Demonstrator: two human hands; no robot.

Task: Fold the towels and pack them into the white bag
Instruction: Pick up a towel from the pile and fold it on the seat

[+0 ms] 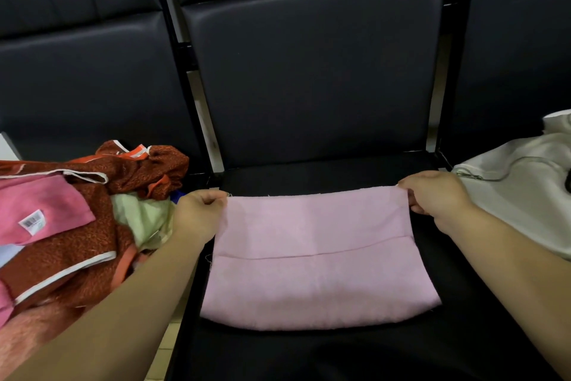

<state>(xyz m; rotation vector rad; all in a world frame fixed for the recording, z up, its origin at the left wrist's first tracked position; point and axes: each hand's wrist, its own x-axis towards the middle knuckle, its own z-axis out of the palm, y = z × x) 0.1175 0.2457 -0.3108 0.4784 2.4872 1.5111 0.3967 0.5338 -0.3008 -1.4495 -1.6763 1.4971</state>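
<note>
Item: pink towel [315,257], flat on black seat [324,176], 1 fold made. Left hand [197,213] and right hand [432,195] pinch far corners. Advice: align edges, keep taut. White bag [519,195] waits right.

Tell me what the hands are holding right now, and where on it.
The pink towel: left hand pinches its far left corner, right hand its far right corner.

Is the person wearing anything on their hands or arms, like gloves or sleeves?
No. The left hand and right hand are bare: no gloves, rings, watch or bracelet show. No sleeve is in view either.
</note>
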